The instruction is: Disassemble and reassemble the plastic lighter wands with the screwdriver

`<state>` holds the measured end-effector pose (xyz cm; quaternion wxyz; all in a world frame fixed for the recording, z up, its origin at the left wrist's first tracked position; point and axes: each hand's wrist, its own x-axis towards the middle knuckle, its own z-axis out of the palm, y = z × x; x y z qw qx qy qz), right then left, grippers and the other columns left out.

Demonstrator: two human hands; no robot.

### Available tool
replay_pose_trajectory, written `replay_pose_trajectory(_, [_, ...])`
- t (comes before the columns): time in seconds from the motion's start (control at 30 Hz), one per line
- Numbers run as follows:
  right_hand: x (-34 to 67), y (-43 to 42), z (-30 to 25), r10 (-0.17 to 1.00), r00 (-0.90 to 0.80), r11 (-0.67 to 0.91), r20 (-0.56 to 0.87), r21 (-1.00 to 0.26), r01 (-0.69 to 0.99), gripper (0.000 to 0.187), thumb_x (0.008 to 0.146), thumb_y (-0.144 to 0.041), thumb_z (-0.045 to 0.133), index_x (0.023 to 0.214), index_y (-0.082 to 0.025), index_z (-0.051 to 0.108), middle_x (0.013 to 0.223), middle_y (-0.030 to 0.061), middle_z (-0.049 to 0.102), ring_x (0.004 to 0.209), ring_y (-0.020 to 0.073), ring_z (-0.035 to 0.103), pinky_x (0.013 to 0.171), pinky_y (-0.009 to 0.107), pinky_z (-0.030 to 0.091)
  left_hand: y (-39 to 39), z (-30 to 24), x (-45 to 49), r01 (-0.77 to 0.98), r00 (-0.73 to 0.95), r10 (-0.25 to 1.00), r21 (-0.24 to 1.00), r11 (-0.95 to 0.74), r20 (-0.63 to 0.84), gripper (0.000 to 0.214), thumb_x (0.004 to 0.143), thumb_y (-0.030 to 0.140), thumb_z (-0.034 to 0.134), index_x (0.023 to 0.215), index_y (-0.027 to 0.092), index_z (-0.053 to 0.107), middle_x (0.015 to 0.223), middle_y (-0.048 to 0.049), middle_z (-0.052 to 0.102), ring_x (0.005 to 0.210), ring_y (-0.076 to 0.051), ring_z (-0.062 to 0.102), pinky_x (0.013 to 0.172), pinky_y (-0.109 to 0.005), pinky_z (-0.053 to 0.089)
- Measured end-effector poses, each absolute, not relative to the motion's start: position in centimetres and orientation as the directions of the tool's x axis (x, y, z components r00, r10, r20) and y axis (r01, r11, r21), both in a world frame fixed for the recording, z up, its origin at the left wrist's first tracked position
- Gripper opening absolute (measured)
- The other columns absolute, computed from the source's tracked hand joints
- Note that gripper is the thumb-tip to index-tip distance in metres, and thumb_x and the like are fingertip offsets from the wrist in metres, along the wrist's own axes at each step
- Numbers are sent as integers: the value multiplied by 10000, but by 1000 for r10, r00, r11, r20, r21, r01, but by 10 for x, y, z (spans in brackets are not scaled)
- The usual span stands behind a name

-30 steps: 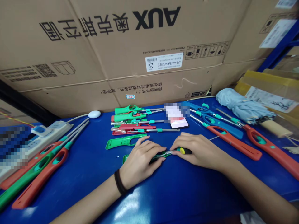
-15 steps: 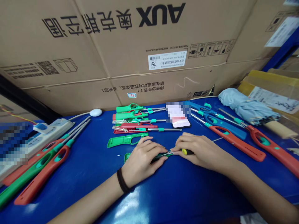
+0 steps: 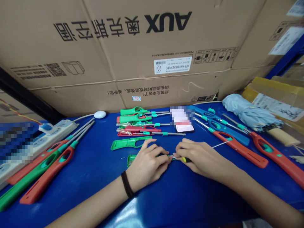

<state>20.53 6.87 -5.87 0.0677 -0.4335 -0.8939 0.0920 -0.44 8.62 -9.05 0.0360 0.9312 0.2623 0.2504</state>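
My left hand point(image 3: 147, 163) lies fingers-curled over a green lighter body point(image 3: 131, 159) on the blue table point(image 3: 95, 177), pressing it down; only the body's left end shows. My right hand point(image 3: 201, 158) pinches a small screwdriver with a yellow and black handle point(image 3: 185, 160), its tip meeting the green body between my fingertips. A loose green handle shell point(image 3: 129, 143) lies just behind my left hand.
Behind my hands lie a pile of green and red lighter parts point(image 3: 137, 124) and a phone point(image 3: 184, 126). Long red, green and blue lighters lie at left point(image 3: 45, 164) and right point(image 3: 237, 144). A power strip point(image 3: 49, 133), folded umbrella point(image 3: 249, 114) and big cardboard boxes point(image 3: 142, 57) ring the table.
My right hand has slid left along the screwdriver, hiding more of its handle, and both hands have drawn closer together. The view shifted slightly.
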Motion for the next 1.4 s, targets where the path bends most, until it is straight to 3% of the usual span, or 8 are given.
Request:
replay_pose_trajectory(0.27, [212,66,-73,718,-644,694,262,-201,692,194,913,-200,495,968,-206,681,900,46,671,813,178,607,663,285,511,76,-84,-13,494,721,582,312,-812,375,230,877,261,581,1101,275,629,1056,-16,677,950,-171,628,1046,-457,305])
replay_pose_trajectory(0.4, [214,64,-76,717,-617,688,326,-182,703,232,916,-268,511,1101,-258,651,1065,39,665,924,188,623,745,311,526,83,-69,-34,597,638,644,256,-760,423,238,872,352,582,1089,269,633,1039,-22,689,943,-187,635,1096,-529,182])
replay_pose_trajectory(0.6, [215,64,-75,717,-588,687,374,-242,685,202,925,-293,497,1022,-297,674,1051,15,663,910,162,625,696,271,513,117,-59,-100,746,628,744,97,-659,228,231,857,350,582,1068,267,625,1052,-18,689,1027,-228,611,1012,-531,319])
replay_pose_trajectory(0.77, [217,66,-73,730,-570,680,377,-308,666,191,913,-262,504,964,-276,687,998,25,663,870,154,624,673,252,505,125,-63,-123,719,686,706,-11,-695,177,219,906,258,499,1084,239,626,1036,-35,688,948,-191,640,869,-351,469])
replay_pose_trajectory(1.03, [220,66,-71,727,-538,679,427,-331,655,190,906,-245,506,948,-249,691,929,25,679,851,149,634,724,255,527,130,-58,-124,605,792,570,-159,-780,217,252,897,185,426,1011,205,649,899,-24,719,849,-166,667,1070,-446,349])
replay_pose_trajectory(1.2, [221,67,-66,661,-486,716,571,-286,637,157,897,-238,544,967,-225,683,930,33,698,863,150,648,759,253,533,119,-30,-109,688,601,690,177,-704,403,226,873,273,511,1053,207,630,998,-41,706,909,-190,661,993,-448,436])
replay_pose_trajectory(1.3, [215,66,-61,624,-472,717,623,-215,664,261,885,-263,576,1140,-230,619,1099,43,681,995,167,635,850,284,524,108,-21,-88,576,519,805,577,-579,289,249,876,320,536,1045,172,644,1024,-61,709,908,-193,672,799,-320,555])
replay_pose_trajectory(1.4, [206,63,-59,611,-524,719,593,-139,681,388,892,-277,564,1275,-233,526,1240,53,621,1084,185,607,860,310,532,100,-24,-69,441,576,802,767,-466,155,227,847,303,588,1013,169,665,1001,-55,721,883,-193,683,761,-304,563])
